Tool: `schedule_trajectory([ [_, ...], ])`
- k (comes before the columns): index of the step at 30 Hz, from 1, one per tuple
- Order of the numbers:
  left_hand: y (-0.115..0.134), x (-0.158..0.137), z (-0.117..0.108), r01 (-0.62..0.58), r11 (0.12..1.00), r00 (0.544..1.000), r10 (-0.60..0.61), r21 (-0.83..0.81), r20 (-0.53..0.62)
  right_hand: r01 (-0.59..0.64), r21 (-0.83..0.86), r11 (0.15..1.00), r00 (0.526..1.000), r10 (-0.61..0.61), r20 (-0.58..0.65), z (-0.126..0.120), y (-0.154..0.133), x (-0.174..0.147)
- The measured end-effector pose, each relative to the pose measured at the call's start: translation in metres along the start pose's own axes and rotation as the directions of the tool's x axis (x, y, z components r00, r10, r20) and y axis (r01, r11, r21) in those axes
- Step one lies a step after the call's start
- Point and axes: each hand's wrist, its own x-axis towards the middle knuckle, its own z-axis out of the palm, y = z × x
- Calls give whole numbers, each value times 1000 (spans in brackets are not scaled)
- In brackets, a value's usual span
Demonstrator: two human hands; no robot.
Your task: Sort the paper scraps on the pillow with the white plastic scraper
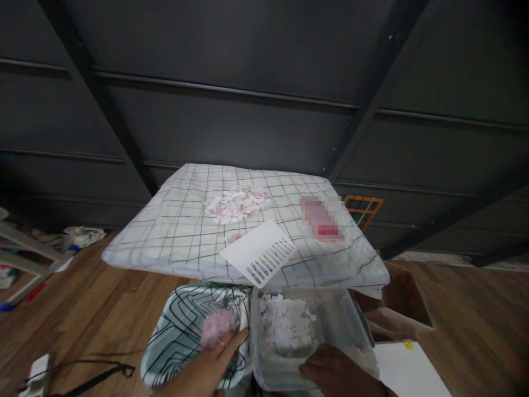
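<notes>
My left hand (219, 355) reaches into a teal basket (159, 350) lined with black-striped cloth. Its fingers press together against a pink fluffy bundle (217, 326), and a ring shows on one finger. To the right, my right hand (324, 368) is over the near part of a clear plastic bin (341, 311), fingers curled under; what they hold, if anything, is hidden. White paper scraps (289, 325) lie heaped in the left part of the bin. Just beyond, a white slotted sheet (260, 251) overhangs the front edge of the covered table.
A grid-patterned white cover (177, 220) drapes the table, bearing a pile of white and pink paper scraps (237, 204) and a pixelated pink object (322, 219). Dark panels stand behind. An open cardboard box (407, 298) and a white board (407, 366) are at right.
</notes>
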Motion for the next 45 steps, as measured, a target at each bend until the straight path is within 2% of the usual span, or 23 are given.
schedule_trajectory([
  [4,-1,-3,-1,5,999,999,-3,45,-49,41,159,986,990,-61,125,-13,4,1],
  [7,0,-5,-5,-9,996,998,14,91,-62,-43,291,956,964,-37,263,-26,6,8],
  [10,5,-6,-15,-21,994,997,29,103,-77,-102,340,935,955,-5,298,-38,5,19],
  [14,21,-10,-45,-4,989,989,25,148,-142,-26,303,953,977,-39,209,-61,7,33],
  [16,33,-14,-69,18,986,986,10,165,-165,37,235,971,995,-58,82,-77,12,43],
  [18,47,-16,-99,-42,984,962,87,173,-260,84,131,988,994,-73,-84,-96,21,58],
  [20,61,-15,-133,-105,980,879,170,169,-445,147,-21,989,951,-147,-272,-112,32,80],
  [21,67,-13,-150,-98,981,818,176,168,-547,151,-100,983,934,-175,-311,-117,37,92],
  [23,76,-3,-185,-32,984,646,155,176,-748,157,-230,961,920,-227,-320,-121,47,116],
  [24,78,4,-201,7,982,572,153,191,-806,158,-273,949,920,-242,-308,-119,51,128],
  [25,78,12,-217,55,976,523,150,209,-839,161,-297,941,923,-250,-293,-115,55,137],
  [27,70,30,-246,166,953,475,146,252,-868,181,-326,928,913,-282,-296,-103,59,150],
  [30,44,56,-278,347,892,472,101,290,-876,181,-423,888,856,-354,-377,-86,60,154],
  [32,19,69,-288,434,853,479,56,291,-876,171,-437,883,829,-368,-420,-81,58,150],
  [34,-6,78,-289,469,832,509,19,296,-860,166,-408,898,814,-358,-457,-80,55,147],
  [36,-30,83,-284,494,820,500,4,290,-866,162,-343,925,810,-323,-489,-82,52,146],
  [40,-63,88,-272,506,796,512,31,331,-858,108,-236,966,857,-211,-470,-88,51,152],
  [42,-72,89,-269,520,780,509,45,349,-860,116,-271,956,874,-227,-430,-93,55,157],
  [45,-78,89,-267,552,758,489,43,348,-871,205,-310,928,880,-313,-356,-101,61,164],
])
